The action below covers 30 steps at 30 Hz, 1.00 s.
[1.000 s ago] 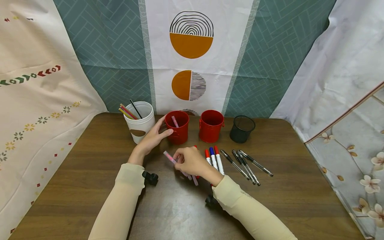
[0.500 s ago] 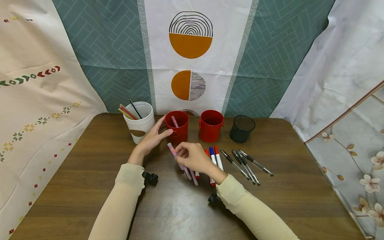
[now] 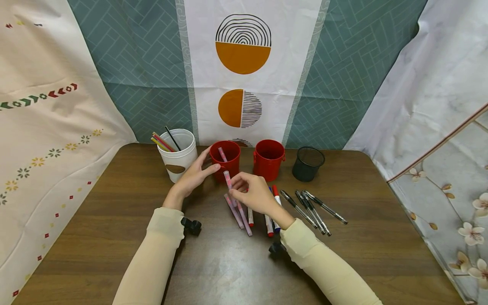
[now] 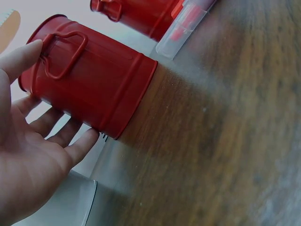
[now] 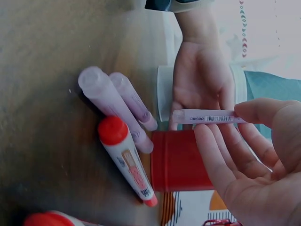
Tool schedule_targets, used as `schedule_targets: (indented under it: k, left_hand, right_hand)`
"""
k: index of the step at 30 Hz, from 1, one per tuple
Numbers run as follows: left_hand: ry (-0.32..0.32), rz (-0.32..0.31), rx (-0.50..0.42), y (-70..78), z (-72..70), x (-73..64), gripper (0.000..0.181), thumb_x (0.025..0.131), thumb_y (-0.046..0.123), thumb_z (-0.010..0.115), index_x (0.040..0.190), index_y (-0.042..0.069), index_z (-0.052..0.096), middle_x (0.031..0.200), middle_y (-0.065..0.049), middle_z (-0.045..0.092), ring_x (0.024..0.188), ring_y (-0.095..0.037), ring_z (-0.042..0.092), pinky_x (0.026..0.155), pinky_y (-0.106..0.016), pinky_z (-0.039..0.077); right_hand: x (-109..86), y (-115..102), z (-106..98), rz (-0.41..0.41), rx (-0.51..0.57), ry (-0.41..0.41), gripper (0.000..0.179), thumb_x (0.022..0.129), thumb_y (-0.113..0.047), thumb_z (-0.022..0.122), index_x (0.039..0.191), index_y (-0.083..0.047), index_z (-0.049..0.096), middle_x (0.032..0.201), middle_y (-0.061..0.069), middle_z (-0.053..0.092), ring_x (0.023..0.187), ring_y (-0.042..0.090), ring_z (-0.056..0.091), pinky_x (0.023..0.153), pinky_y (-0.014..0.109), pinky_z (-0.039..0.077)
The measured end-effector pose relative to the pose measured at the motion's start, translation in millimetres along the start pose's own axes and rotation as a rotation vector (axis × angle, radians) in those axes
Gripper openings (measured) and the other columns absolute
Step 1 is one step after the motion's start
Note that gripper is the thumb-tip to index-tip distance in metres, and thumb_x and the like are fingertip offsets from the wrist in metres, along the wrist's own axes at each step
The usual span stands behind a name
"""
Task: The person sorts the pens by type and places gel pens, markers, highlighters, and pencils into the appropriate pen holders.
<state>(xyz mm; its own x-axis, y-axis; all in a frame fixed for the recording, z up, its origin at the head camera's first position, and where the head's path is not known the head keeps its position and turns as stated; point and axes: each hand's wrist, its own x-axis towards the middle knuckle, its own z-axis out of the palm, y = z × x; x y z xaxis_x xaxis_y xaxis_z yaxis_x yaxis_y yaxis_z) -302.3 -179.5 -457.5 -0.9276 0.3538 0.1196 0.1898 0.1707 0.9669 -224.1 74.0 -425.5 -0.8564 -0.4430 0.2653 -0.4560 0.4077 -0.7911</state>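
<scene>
My left hand (image 3: pixel 192 176) holds a red metal bucket (image 3: pixel 234 164) by its side. In the left wrist view, the thumb lies at the bucket's handle (image 4: pixel 66 55) and the fingers curve along the wall. One pale purple highlighter (image 3: pixel 222 154) leans inside this bucket. Between thumb and fingers, my right hand (image 3: pixel 253 192) pinches another highlighter (image 3: pixel 228 180), upright and slightly tilted, just in front of the bucket. The right wrist view shows a barcode on the held highlighter (image 5: pixel 216 117). Two more highlighters (image 3: pixel 234 214) lie on the table below this hand, beside a red-capped whiteboard marker (image 3: pixel 250 217).
A white bucket (image 3: pixel 173 163) with coloured pencils stands left. Right of the held bucket are a second red bucket (image 3: pixel 268 163) and a black mesh cup (image 3: pixel 306 167). Red and blue markers (image 3: pixel 277 198) and several black gel pens (image 3: pixel 312 214) lie on the wooden table (image 3: pixel 95 237).
My right hand has lifted the highlighter away from the others, moving up and slightly right, and turned it more upright. The left hand stays on the bucket.
</scene>
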Motion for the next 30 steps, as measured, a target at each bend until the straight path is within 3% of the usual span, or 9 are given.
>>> schedule_targets:
  k: [9, 30]
  left_hand:
    - [-0.008, -0.002, 0.001, -0.4, -0.8, 0.0, 0.076, 0.107, 0.027, 0.064, 0.171, 0.024, 0.022, 0.17, -0.01, 0.034, 0.158, -0.033, 0.028, 0.128, -0.058, 0.024]
    - [-0.013, -0.012, -0.014, 1.2, 0.1, 1.0, 0.076, 0.106, 0.025, 0.064, 0.17, 0.022, 0.023, 0.17, -0.011, 0.034, 0.157, -0.035, 0.029, 0.127, -0.058, 0.028]
  right_hand:
    - [2.2, 0, -14, -0.009, -0.019, 0.056, 0.016, 0.095, -0.008, 0.078, 0.11, -0.01, 0.074, 0.096, 0.001, 0.077, 0.084, 0.014, 0.07, 0.078, 0.03, 0.061]
    - [11.8, 2, -44, 0.019, -0.02, 0.159, 0.015, 0.096, -0.009, 0.078, 0.111, -0.008, 0.074, 0.098, 0.005, 0.077, 0.084, 0.019, 0.072, 0.073, 0.032, 0.059]
